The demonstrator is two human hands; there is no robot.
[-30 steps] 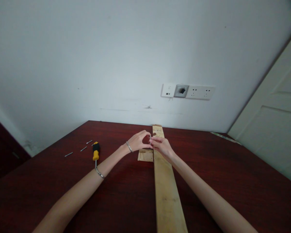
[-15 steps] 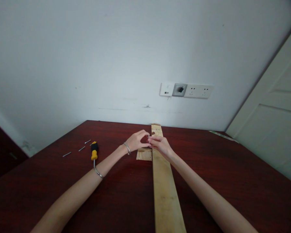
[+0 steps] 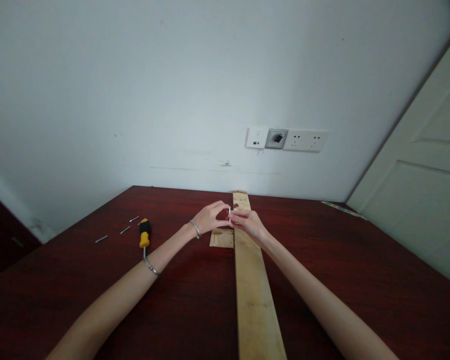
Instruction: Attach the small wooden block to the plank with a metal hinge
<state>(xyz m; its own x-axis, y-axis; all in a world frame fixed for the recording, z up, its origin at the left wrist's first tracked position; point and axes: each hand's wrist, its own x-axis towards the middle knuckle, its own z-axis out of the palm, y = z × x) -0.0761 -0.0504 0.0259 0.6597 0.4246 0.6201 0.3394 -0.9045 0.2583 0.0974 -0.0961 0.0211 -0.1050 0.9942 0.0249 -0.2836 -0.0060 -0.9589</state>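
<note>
A thin, shiny screw point(image 3: 230, 215) stands upright between my two hands, over the left edge of a long wooden board point(image 3: 252, 290). My left hand point(image 3: 209, 217) curves around it, with a fingertip near its top end and the thumb near its bottom end. Thumb and fingertips of my right hand point(image 3: 247, 222) pinch the screw's middle from the right. Beneath the hands, a short wood piece point(image 3: 222, 239) juts out from the board's left side. The screw's tip and the spot below it are too small to make out.
On the dark red table point(image 3: 180, 310), left of my left forearm, lie a yellow-and-black screwdriver point(image 3: 144, 232) and several loose screws point(image 3: 125, 230). The white wall with a socket panel point(image 3: 302, 141) rises behind. A pale door point(image 3: 427, 165) stands at the right.
The whole view has shifted slightly. Both hands keep nearly the same pose around the screw, and the board, screwdriver and loose screws stay in place.
</note>
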